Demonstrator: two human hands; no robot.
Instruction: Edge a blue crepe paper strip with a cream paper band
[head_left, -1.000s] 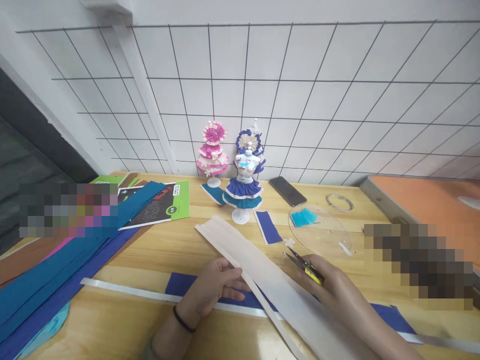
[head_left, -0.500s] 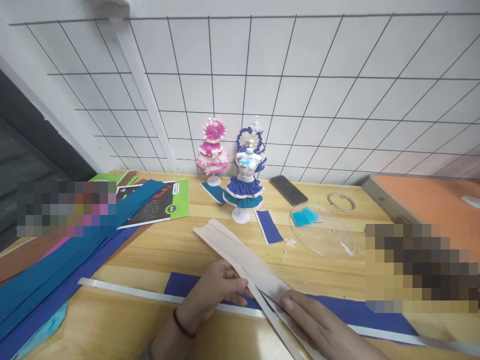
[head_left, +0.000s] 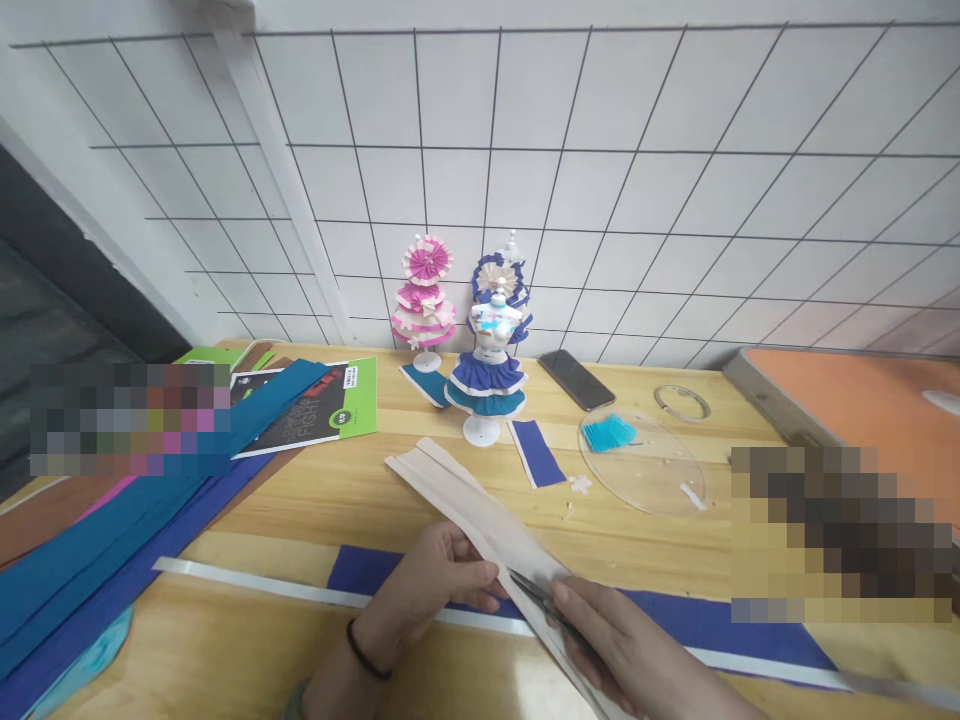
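Observation:
My left hand [head_left: 431,590] pinches the edge of a long cream paper strip [head_left: 457,495] that runs diagonally over the wooden table [head_left: 315,510]. My right hand [head_left: 634,655] grips scissors [head_left: 536,595], whose dark blades sit on the strip right beside my left fingers. Under both hands lies a dark blue paper sheet [head_left: 690,620] with a thin white strip [head_left: 247,582] along its near edge.
Two small mannequins in paper dresses, pink [head_left: 424,300] and blue [head_left: 490,365], stand at the back. Nearby lie a phone [head_left: 574,379], a clear plate [head_left: 645,465] with blue scraps, a blue paper piece [head_left: 537,452], a tape ring [head_left: 681,402], a green booklet [head_left: 315,405] and blue paper rolls [head_left: 112,540].
My right hand came back from the right with the scissors and brought the blades onto the cream strip beside my left hand. The left hand kept its hold.

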